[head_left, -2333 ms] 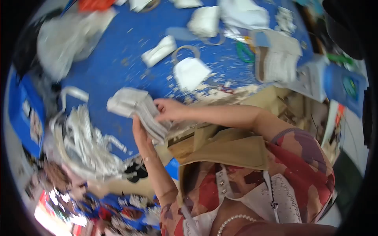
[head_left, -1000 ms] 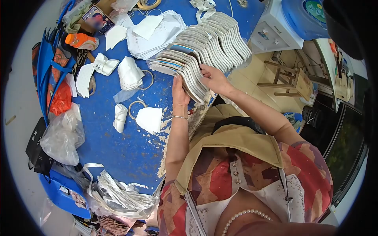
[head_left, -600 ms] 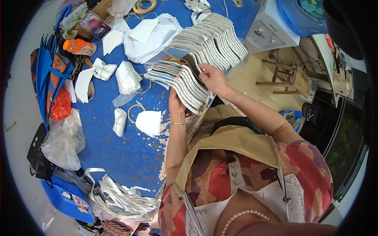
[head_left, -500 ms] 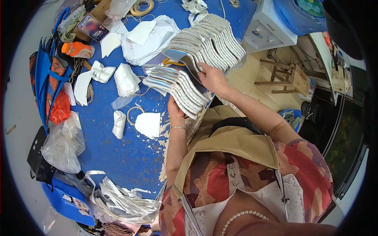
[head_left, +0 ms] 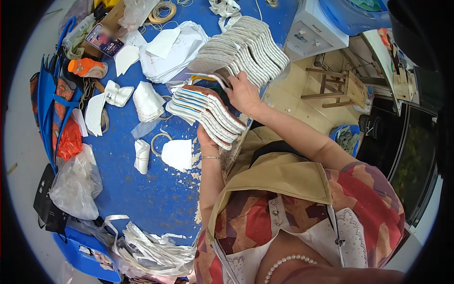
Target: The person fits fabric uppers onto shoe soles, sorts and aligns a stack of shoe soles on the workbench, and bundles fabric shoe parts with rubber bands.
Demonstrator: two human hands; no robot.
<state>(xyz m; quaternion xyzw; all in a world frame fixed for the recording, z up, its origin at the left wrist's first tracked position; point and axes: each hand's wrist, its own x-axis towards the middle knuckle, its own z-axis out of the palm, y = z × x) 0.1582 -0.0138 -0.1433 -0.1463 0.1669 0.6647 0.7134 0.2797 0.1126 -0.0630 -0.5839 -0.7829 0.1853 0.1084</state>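
Note:
A bundle of shoe insoles (head_left: 205,111) with white edges and a brown top face rests in my left hand (head_left: 205,138), whose fingers are wrapped round its near side and partly hidden beneath. My right hand (head_left: 243,96) pinches an insole (head_left: 220,78) by its edge, between the bundle and a long leaning row of insoles (head_left: 239,49) on the table. That row has grey faces and white dotted edges. Something yellow shows under the pinched insole, too covered to name.
On the blue table (head_left: 142,199) lie white paper sheets (head_left: 175,57), rolled white pieces (head_left: 149,102), a tape roll (head_left: 162,13), a phone (head_left: 105,40) and an orange-capped bottle (head_left: 88,68). White strips (head_left: 146,251) pile at the near edge. A wooden stool (head_left: 347,90) stands right.
The bundle in my left hand has tilted and fanned, and its top now shows brown instead of dark. My right hand stays at the gap beside the row. The view has shifted slightly.

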